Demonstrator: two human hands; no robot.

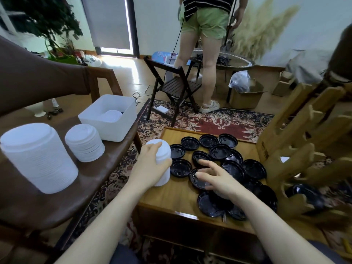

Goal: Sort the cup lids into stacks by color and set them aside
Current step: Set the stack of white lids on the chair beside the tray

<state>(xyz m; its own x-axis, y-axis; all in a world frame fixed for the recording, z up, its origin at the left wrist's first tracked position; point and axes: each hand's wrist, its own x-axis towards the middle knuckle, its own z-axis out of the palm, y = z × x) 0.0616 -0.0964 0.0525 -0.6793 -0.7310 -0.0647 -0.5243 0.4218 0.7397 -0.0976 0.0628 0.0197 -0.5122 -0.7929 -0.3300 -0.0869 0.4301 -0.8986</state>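
**White stack in hand, black lids waiting**

Our left hand (152, 164) wraps around a stack of white lids (162, 161) standing at the near left edge of the wooden surface (171, 195). Our right hand (215, 176) hovers with fingers spread and relaxed, holding nothing, just above the black lids (219, 149) scattered loose across that surface. Two finished white stacks, a tall one (38, 157) and a shorter one (84, 143), stand on the brown side table (95, 178) to the left, near a white bin (110, 119) with more white lids inside.

We judge the white sorting nearly done: this stack seems ready to join the others. Next we need to lift it across without letting it buckle, then gather the black lids one onto another, all facing the same way.
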